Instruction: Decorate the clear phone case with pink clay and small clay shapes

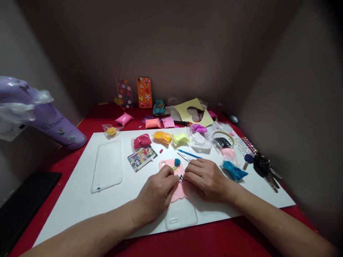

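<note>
Left hand and right hand touch phone case, lengthwise pointing away.

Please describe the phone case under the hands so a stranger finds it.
On the white board, at its near edge, the left hand and right hand meet over a phone case. Unlike the bare clear case further left, pink clay covers its far half.
</note>
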Motion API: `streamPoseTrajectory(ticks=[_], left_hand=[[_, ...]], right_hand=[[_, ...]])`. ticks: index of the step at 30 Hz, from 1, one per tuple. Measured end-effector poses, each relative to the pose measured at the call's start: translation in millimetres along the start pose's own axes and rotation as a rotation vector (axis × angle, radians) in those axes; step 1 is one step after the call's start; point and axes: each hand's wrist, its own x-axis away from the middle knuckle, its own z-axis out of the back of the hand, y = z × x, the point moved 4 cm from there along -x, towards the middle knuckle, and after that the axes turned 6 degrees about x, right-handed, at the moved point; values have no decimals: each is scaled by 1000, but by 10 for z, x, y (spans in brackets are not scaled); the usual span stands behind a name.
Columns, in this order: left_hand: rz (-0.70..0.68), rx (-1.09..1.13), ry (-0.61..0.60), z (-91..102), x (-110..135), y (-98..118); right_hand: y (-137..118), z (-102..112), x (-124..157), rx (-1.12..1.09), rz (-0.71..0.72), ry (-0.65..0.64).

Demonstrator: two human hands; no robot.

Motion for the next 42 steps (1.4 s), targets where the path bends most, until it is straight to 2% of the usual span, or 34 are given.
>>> streamPoseTrajectory(ticks=[10, 24, 34, 42], left_hand=[[-12, 9, 5, -10, 12, -17], [-16, -97, -29, -42, 15, -20], [-29, -17, 15, 14, 11, 30], [-25, -51, -7, -17, 0, 10]], right_hand=[[5, 12, 8, 19, -11, 29], [-30, 47, -28, 2, 9, 31], [-27, 26, -18, -3, 3, 22], [-24, 33, -13, 2, 0, 22]])
